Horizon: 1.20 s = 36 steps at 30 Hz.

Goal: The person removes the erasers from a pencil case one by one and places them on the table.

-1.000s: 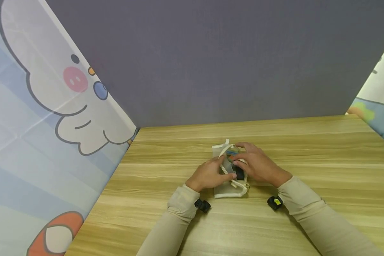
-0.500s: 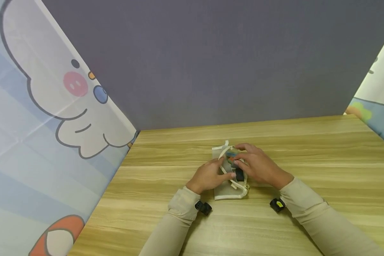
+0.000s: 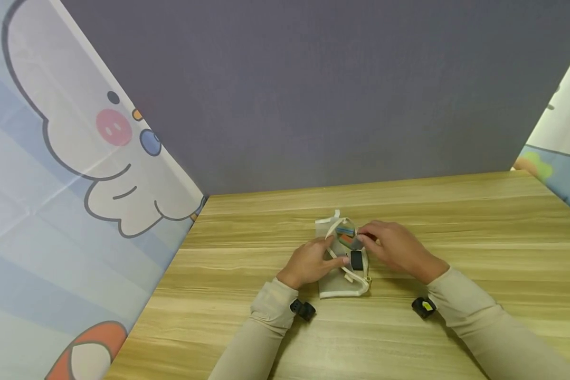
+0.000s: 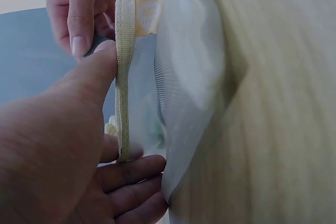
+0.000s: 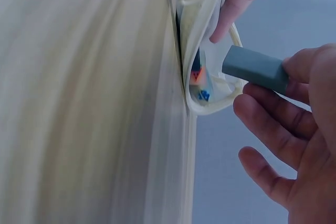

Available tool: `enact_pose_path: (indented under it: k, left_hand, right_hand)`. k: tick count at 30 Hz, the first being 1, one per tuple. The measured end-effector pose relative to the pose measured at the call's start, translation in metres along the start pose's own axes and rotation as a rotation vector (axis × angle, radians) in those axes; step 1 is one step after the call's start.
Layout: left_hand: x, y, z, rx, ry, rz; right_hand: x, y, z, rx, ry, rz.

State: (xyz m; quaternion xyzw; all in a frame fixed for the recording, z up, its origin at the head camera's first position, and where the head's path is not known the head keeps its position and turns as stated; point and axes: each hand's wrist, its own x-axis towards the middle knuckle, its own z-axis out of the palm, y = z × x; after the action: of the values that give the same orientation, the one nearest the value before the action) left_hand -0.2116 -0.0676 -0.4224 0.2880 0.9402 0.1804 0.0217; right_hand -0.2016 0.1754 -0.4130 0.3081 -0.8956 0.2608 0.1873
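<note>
A pale mesh zip pouch [image 3: 334, 287] lies on the table with its cream zip edge [image 4: 123, 66] spread apart. My left hand [image 3: 309, 264] grips that edge, its fingers and thumb set apart along it. At the pouch's far right side, my right hand [image 3: 399, 249] pinches a grey-green rectangular block [image 5: 254, 67] between thumb and fingers, right at the mouth. Inside the pouch show a black item [image 3: 356, 260], a blue striped item [image 3: 345, 231] and an orange item [image 3: 345, 239]. Their exact kinds are hard to tell.
The wooden table [image 3: 247, 227] ends at a dark grey panel [image 3: 323, 95] behind. To the left hangs a cartoon-printed sheet [image 3: 38, 221]. Black wrist straps [image 3: 303, 309] sit by both sleeves.
My right hand has drawn back to the right, away from the pouch's inside, with the grey-green block in its fingers. My left hand stays on the pouch edge.
</note>
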Motion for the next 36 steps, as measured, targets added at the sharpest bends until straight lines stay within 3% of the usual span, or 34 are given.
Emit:
enact_pose_path:
  k: [9, 18, 26, 36]
  left_hand:
    - [0.000, 0.003, -0.001, -0.011, -0.003, -0.002]
    - [-0.001, 0.001, -0.002, -0.051, -0.019, -0.027]
    - [-0.003, 0.000, -0.002, -0.044, -0.015, -0.014]
    - [-0.003, -0.001, -0.001, -0.041, -0.021, -0.013]
  right_hand:
    - [-0.008, 0.008, -0.012, -0.048, 0.000, 0.052]
    - [-0.019, 0.018, -0.026, -0.028, -0.010, 0.140]
    - [-0.024, 0.027, -0.030, -0.028, -0.004, 0.153]
    - [-0.034, 0.045, -0.044, 0.000, -0.043, 0.263]
